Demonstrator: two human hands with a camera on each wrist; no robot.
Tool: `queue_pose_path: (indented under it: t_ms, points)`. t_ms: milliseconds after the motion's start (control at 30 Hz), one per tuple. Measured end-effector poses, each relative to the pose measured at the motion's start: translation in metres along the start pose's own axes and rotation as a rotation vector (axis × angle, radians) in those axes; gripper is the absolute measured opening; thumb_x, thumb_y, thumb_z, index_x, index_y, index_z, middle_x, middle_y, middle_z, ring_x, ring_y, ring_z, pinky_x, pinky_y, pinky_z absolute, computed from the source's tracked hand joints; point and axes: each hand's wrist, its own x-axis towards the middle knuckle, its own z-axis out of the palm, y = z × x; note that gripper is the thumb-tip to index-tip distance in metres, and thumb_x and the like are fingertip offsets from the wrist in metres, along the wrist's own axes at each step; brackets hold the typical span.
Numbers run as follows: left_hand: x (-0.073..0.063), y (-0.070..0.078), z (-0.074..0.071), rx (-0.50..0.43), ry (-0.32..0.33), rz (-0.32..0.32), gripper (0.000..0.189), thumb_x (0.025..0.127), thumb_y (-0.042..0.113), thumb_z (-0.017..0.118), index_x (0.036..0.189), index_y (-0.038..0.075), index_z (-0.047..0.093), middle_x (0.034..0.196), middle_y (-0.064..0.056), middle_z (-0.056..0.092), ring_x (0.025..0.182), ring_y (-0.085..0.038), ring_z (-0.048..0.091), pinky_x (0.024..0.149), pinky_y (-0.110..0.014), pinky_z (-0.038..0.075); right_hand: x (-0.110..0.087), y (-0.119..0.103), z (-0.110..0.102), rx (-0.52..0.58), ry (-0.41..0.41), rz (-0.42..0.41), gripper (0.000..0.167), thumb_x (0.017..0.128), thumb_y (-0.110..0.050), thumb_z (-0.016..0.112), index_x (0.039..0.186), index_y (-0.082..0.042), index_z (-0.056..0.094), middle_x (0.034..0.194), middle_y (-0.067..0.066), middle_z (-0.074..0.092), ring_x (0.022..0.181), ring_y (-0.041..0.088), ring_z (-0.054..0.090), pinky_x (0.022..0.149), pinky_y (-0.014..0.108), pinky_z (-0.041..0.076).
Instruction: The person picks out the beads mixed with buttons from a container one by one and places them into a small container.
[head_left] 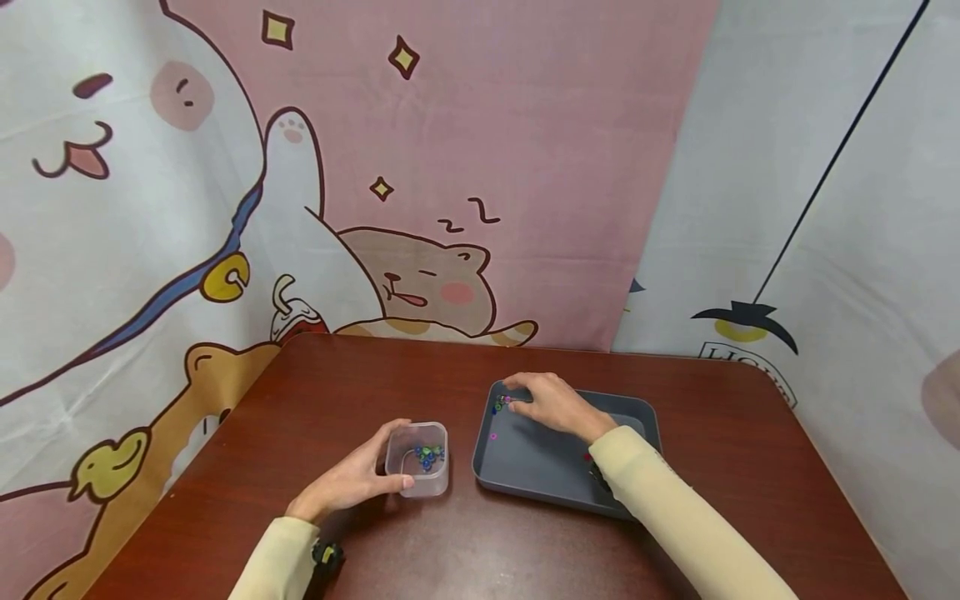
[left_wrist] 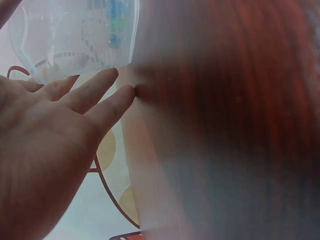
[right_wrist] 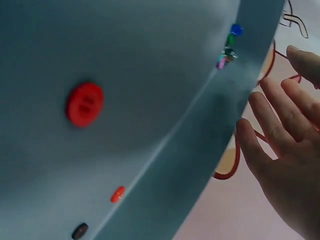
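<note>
My left hand [head_left: 348, 477] grips a small clear plastic box [head_left: 429, 486] on the table, thumb at the near side and fingers around the far left. Blue and green bead-like pieces [head_left: 429, 457] lie in the box. Over the far left corner of a grey tray [head_left: 525, 463], my right hand [head_left: 558, 407] hovers with its fingers extended. Beside its fingertips is a cluster of small coloured pieces [right_wrist: 230, 47], blue, green and pink. In the right wrist view nothing shows between thumb and fingers.
A red button [right_wrist: 85, 104], a small orange-red piece [right_wrist: 117, 194] and a dark piece [right_wrist: 79, 231] lie apart in the tray. One pink piece [head_left: 493, 437] sits near its left wall. Printed cloth [head_left: 525, 167] hangs behind the brown table [head_left: 360, 379].
</note>
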Motion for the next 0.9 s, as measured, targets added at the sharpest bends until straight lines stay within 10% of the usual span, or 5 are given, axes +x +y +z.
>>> queue_pose_path:
  t_ms: [900]
  points:
    - [0.001,-0.004,0.001,0.010,0.013,0.009,0.084,0.093,0.027,0.080,0.157,0.016,0.027,0.143,-0.016,0.051,0.123,-0.030,0.055,0.102,-0.047,0.045,0.011,0.006,0.030,-0.054,-0.062,-0.021,0.036,0.096,-0.011,0.075,0.131,-0.007,0.070,0.130,0.009,0.069,0.126,0.028,0.061,0.106,0.047,0.046]
